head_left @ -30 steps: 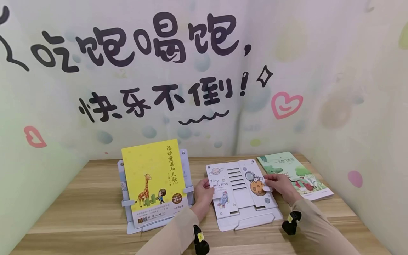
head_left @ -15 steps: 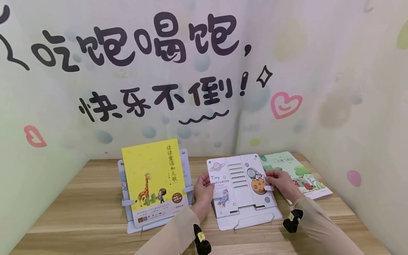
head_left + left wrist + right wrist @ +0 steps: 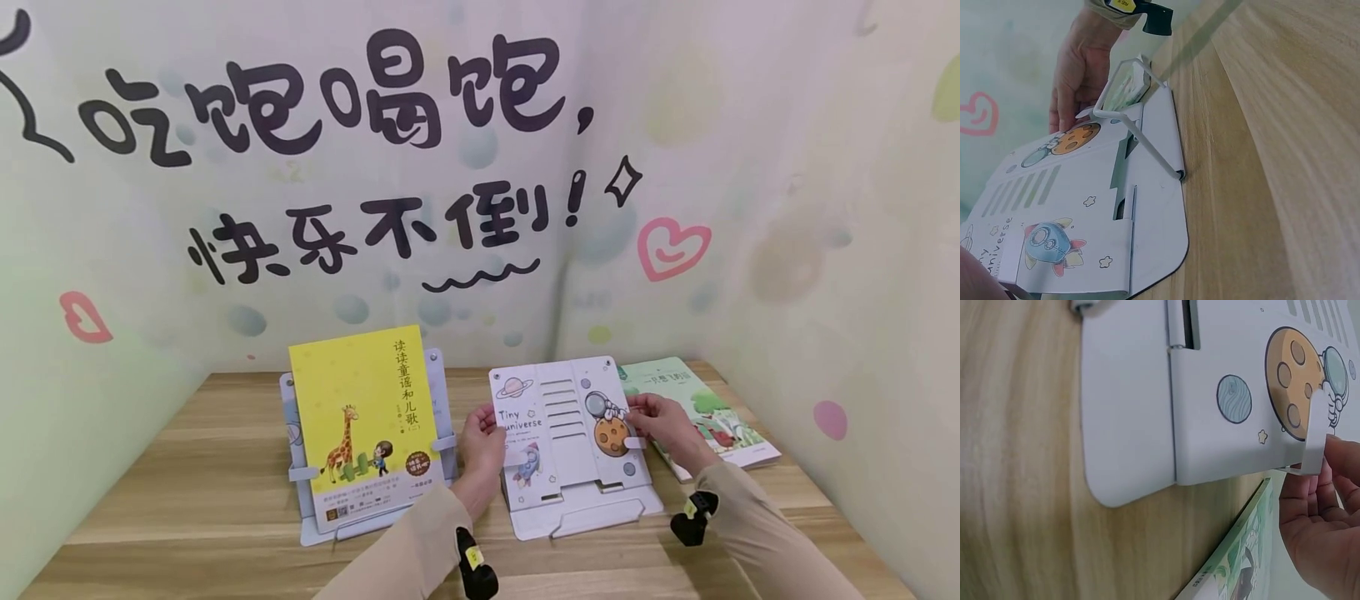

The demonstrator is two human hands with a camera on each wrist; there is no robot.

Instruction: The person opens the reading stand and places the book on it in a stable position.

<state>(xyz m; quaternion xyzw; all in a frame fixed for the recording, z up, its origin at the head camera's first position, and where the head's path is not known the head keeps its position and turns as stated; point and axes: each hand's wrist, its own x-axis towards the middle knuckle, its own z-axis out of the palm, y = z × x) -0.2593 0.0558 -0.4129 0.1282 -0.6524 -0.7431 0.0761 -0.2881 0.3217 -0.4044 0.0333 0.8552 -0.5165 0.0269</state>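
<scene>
A white book stand (image 3: 585,454) printed with a planet, a rocket and an astronaut stands on the table, its slotted panel leaning back from the base. My left hand (image 3: 480,454) grips the panel's left edge. On the opposite edge, beside a page clip (image 3: 1317,434), my right hand (image 3: 667,429) pinches the panel between thumb and fingers. In the left wrist view, the panel slopes up from its flat base plate (image 3: 1157,237), and a wire ledge (image 3: 1147,147) sticks out in front. Only a bit of my left hand (image 3: 979,278) shows there, at the lower left corner.
To the left, a yellow book (image 3: 360,383) with a giraffe leans on a second, pale blue stand (image 3: 437,392), held by its clips. A green book (image 3: 697,392) lies flat behind my right hand. The wooden table (image 3: 187,500) meets a printed curtain (image 3: 480,325) at the back.
Both hands have lifted the stand's panel, so its top edge sits higher and it leans more upright. More of the green book's left side is covered by it.
</scene>
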